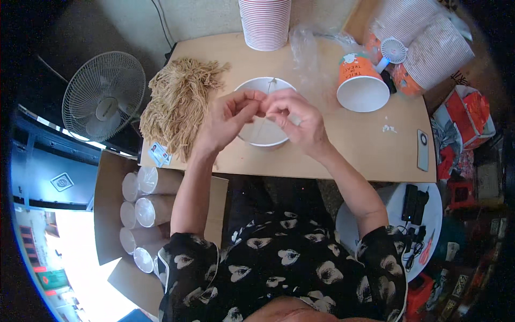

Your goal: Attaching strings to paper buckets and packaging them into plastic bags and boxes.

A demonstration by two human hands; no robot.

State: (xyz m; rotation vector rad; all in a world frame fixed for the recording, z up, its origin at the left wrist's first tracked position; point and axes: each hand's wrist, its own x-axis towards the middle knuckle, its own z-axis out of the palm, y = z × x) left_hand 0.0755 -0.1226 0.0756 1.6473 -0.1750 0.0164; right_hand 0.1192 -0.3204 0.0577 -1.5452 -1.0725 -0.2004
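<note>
On the desk in front of me stands a white-lined paper bucket (266, 140), its mouth facing up. Over that mouth my left hand (234, 115) and my right hand (300, 118) meet, thumbs and fingertips pinched close together. A thin, light cord (260, 129) runs down from the fingers across the bucket's inside, and a bit of it shows at the far rim. The pinched part is mostly hidden by my fingers. Left of the bucket lies a large heap of tan cords (179, 102).
An orange printed bucket (363, 88) lies tipped at the right, beside a small handheld fan (393, 51). Behind rise stacked buckets (265, 24); more wrapped stacks (437, 53) stand at the back right. A phone (422, 150), a large fan (104, 96) and a carton (115, 214) flank me.
</note>
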